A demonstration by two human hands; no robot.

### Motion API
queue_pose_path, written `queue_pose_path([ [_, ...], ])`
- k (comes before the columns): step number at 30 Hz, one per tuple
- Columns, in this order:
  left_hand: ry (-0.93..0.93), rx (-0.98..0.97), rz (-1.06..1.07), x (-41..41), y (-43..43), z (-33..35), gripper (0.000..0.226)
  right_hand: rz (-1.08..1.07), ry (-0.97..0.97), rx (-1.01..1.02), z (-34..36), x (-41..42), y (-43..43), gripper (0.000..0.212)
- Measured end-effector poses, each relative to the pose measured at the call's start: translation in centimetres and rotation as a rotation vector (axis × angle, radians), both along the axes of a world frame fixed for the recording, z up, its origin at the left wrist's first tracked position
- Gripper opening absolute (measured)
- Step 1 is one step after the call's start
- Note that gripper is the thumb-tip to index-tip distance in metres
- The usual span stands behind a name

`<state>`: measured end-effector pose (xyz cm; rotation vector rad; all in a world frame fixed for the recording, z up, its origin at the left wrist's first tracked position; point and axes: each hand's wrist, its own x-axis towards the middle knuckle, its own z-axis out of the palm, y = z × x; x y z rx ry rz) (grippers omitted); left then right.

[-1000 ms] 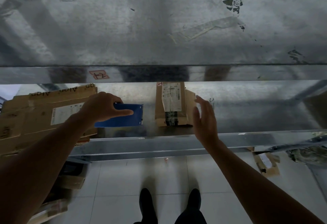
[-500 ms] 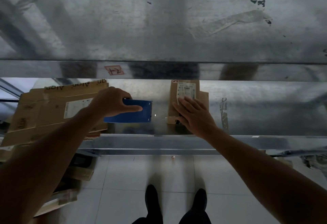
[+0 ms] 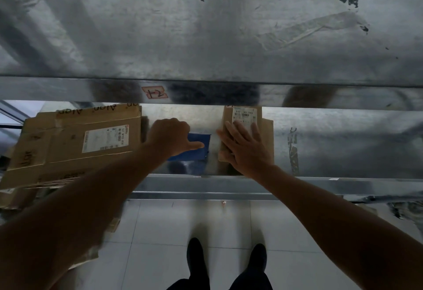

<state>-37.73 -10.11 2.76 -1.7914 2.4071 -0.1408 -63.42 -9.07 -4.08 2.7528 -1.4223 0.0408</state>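
Blue card (image 3: 194, 155), pinched in the left grip (image 3: 169, 137), lies lengthwise just left of the box (image 3: 227, 115) under the flat, spread right grip (image 3: 246, 152).

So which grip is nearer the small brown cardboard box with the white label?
Right. The right grip lies flat on the small brown cardboard box; the left grip holds a blue flat card, apart to its left.

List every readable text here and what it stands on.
"1-2", handwritten: tag on the upper shelf edge.
"Alan", upside down, twice: large cardboard box.
"530": shipping label on the small box; rest blurred.
Large box's white label: too small to read.
Blue packet in the left hand: no text visible.
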Motion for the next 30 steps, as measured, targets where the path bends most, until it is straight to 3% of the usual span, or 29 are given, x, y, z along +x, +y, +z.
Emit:
queue_pose_path([
  [6,-0.125,-0.026,-0.045,-4.2,-0.2,1.3,0.06,-0.051,0.0,0.055,0.4,0.2,0.1,0.074],
  [20,-0.271,0.006,-0.086,-4.8,0.4,3.1,0.035,-0.175,-0.075,0.028,0.6,1.7,0.8,0.072],
  [30,-0.045,-0.102,0.089,-0.1,1.1,2.2,0.061,-0.303,-0.109,-0.04,0.3,3.1,1.3,0.076],
])
